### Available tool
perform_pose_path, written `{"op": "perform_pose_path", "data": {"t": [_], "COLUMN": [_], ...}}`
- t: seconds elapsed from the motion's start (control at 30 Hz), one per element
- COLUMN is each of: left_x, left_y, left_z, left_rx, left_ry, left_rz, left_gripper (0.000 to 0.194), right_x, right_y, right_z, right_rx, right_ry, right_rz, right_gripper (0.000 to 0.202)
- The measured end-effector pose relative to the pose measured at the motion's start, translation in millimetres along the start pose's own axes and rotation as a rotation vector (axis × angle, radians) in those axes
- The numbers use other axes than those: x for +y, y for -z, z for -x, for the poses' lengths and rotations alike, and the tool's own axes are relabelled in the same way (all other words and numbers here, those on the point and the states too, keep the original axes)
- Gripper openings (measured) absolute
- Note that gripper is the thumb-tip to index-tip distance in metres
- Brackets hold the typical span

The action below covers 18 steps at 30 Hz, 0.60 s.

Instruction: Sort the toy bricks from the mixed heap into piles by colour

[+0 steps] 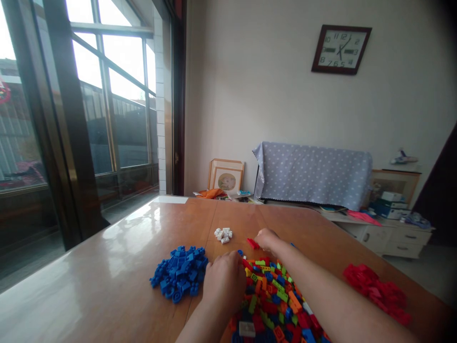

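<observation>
My right hand [268, 239] reaches over the far edge of a mixed heap of toy building bricks [276, 290]. Its fingers are pinched together at a red toy brick [253, 243], which sticks out to the left of the fingertips. My left hand [225, 276] is at the left edge of the heap, fingers curled down; what they hold, if anything, is hidden. Just left of it lies a pile of blue bricks [180, 272]. Farther back is a small cluster of white bricks [223, 235]. A pile of red bricks [376, 290] lies beyond my right forearm.
The brown wooden table [117, 281] stretches out ahead, with a white sheet [170, 199] at its far left edge. Behind it are a cloth-covered object [314, 174], a low white cabinet [396, 238] and leaning picture frames [226, 177]. Glass doors [117, 119] stand at the left.
</observation>
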<state>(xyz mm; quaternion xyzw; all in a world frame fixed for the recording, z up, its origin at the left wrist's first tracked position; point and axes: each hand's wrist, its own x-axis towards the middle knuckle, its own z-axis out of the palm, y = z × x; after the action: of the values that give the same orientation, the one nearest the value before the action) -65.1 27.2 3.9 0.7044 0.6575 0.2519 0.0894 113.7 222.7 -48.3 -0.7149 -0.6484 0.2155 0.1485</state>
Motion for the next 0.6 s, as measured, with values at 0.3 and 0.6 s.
{"op": "perform_pose_path", "data": {"t": [0.3,0.6], "left_x": [-8.6,-14.6], "left_y": [3.3,-0.6], "left_z": [-5.8,-9.2], "left_rx": [0.012,0.029], "left_ry": [0.086,0.105], "left_rz": [0.048,0.06], "left_gripper": [0.026,0.026], "right_x": [-9.5,-32.9], "right_y": [-3.4,-14.8], "right_z": [18.0,40.8], "right_rx": [-0.03,-0.131], "right_ry": [0.072,0.345], "right_rz": [-0.055,-0.002], "right_gripper": [0.01,0.008]}}
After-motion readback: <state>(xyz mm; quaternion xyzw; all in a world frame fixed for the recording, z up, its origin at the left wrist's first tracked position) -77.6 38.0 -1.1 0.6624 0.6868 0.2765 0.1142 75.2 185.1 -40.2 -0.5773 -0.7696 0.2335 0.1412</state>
